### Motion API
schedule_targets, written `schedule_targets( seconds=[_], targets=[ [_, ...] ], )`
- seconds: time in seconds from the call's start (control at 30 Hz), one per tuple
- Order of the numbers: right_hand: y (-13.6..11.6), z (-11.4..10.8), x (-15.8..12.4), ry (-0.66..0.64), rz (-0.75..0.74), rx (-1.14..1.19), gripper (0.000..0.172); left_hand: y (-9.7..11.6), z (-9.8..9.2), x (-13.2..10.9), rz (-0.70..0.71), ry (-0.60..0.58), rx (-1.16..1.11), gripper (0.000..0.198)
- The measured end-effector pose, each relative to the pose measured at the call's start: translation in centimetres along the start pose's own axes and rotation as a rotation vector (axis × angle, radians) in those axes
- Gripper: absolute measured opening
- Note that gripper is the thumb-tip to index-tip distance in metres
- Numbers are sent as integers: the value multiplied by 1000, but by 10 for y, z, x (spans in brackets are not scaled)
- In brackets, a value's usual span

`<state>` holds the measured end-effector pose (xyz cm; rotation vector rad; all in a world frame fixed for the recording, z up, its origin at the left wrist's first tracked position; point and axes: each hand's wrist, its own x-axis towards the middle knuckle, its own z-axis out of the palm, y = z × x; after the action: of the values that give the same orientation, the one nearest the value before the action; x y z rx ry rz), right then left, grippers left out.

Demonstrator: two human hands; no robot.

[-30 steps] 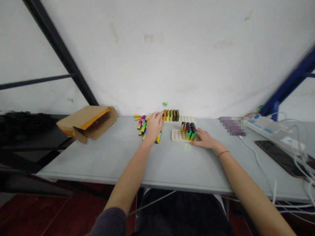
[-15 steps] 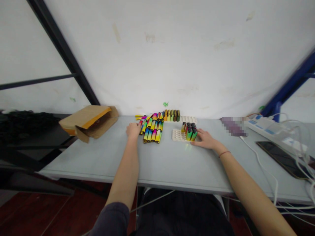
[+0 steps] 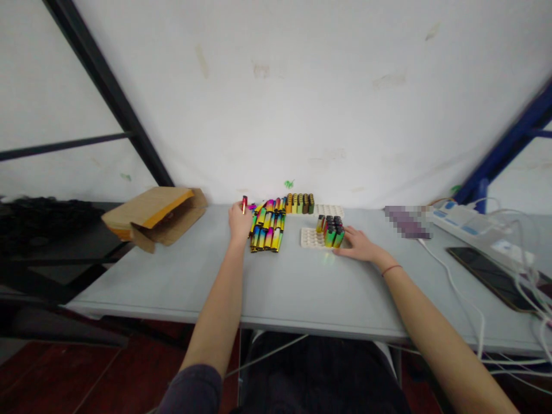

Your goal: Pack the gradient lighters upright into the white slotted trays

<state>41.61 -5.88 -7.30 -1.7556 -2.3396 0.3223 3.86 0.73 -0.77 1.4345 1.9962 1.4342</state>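
Fingers of the left hand (image 3: 240,221) are pinching a red disposable lighter (image 3: 244,204) narrowly, just beside a loose flat bunch of rainbow lighters (image 3: 267,232), while the spread fingers of the right hand (image 3: 359,245) are resting against a white moulded tray (image 3: 309,238) on the grey folding table (image 3: 172,282), with upright lighters (image 3: 331,233) filling one end and the other sockets seemingly empty, and an upright row of lighters (image 3: 299,203) is standing further back

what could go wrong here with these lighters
The red lighter pinched in the left hand might slip and scatter the loose lighters just beside it. The right hand sits close to the upright lighters, so a small nudge could tip them out of the tray.
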Motion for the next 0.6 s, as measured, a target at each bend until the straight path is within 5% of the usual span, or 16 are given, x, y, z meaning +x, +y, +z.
schedule_targets(
  seconds=[0.23, 0.4, 0.6],
  targets=[
    [0, -1, 0, 21, -50, -15, 89, 49, 33, -48, -409, -410, -929, 22],
    [0, 0, -1, 18, -40, -24, 90, 62, 45, -76, -568, -625, -1076, 16],
    [-1, -1, 0, 12, -38, -15, 90, 63, 55, -97, -549, -682, -1097, 21]
  ],
)
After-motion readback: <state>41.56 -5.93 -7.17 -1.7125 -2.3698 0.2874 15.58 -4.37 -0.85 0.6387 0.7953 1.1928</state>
